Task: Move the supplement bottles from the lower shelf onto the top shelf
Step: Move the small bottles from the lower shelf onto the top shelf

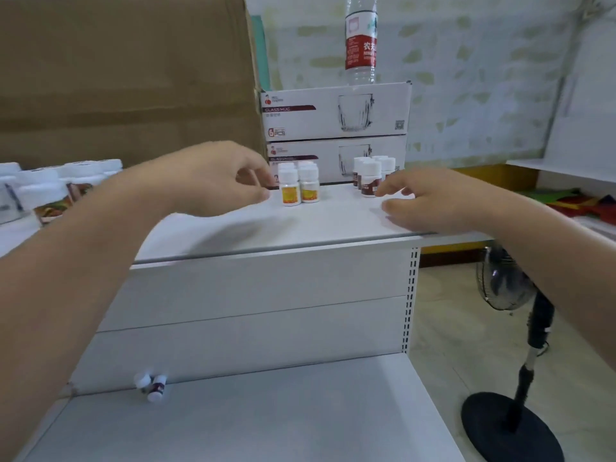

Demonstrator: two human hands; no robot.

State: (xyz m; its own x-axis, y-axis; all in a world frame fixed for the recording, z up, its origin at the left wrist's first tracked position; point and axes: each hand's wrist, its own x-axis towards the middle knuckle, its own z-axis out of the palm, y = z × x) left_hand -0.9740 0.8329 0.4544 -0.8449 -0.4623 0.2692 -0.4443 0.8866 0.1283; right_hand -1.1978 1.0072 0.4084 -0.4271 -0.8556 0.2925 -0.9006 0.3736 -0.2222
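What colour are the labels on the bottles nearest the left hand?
Yellow with orange, on the white bottles; the head view shows it.

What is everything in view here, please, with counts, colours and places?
yellow-label bottles: about four, white, top shelf, left
brown-label bottles: several, white, top shelf, right
small bottles: two, white-capped, lower shelf, left back
glass mug boxes: two, white, stacked behind clusters
water bottle: one, clear, on upper box
cardboard box: one, brown, back left
larger bottles: several, white, far left
fan: one, black, floor, right
left grip: one, bare, empty, beside yellow-label bottles
right grip: one, bare, open, by brown-label bottles
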